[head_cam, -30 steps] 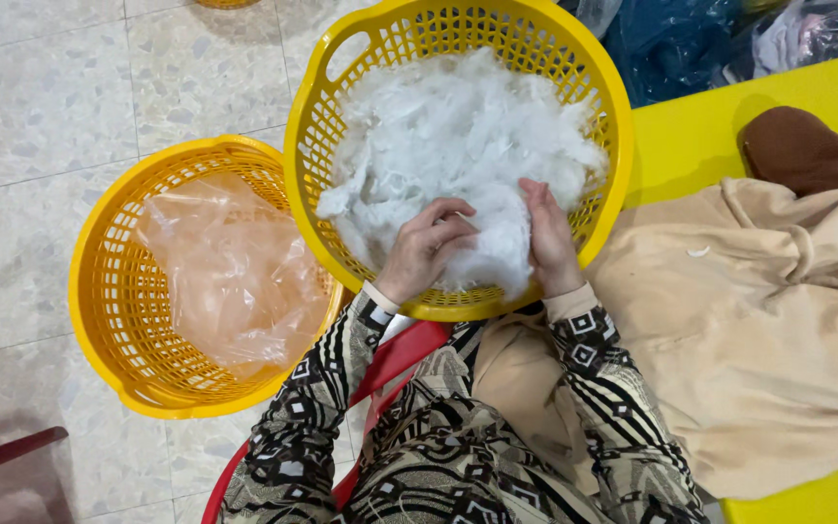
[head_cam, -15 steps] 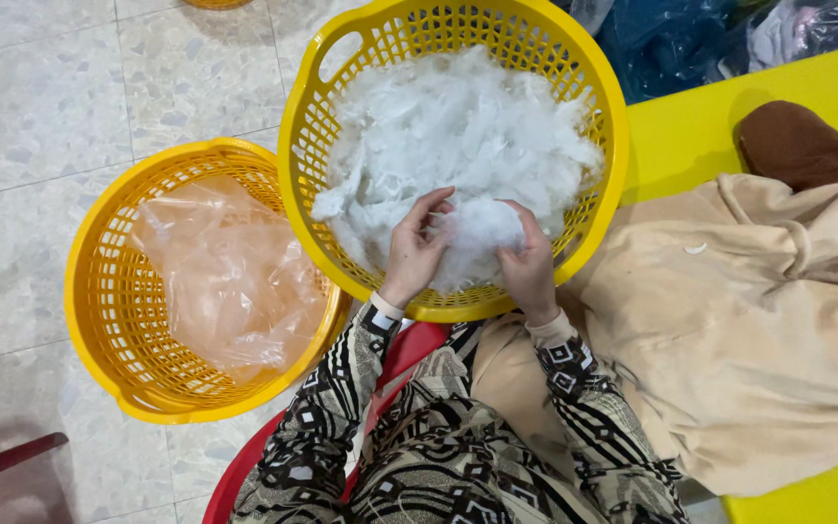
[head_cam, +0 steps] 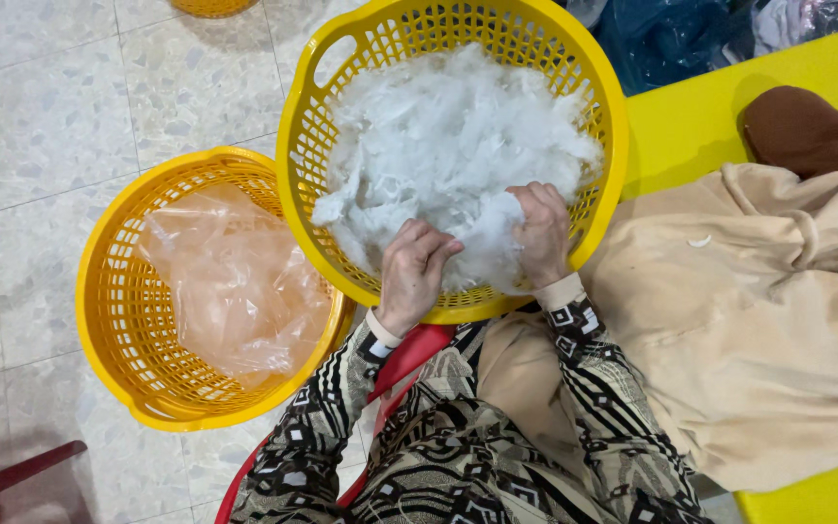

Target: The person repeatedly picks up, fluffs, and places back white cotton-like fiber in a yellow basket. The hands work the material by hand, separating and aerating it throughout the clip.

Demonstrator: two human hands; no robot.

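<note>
Big round yellow plastic basket [head_cam: 601, 107] with a lattice wall and cut-out handle slots — it's piled with fluffy white stuffing [head_cam: 448, 146], loose and tufty, heaped up close to the rim. The basket sits tilted against the person's lap, its near rim overlapping the edge of the neighbouring one. Both hands are sunk in the near side of the pile — left hand [head_cam: 413, 275] and right hand [head_cam: 541, 231] each closed around a clump.

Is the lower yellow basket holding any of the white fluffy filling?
No, the lower yellow basket holds only a clear plastic bag.
</note>
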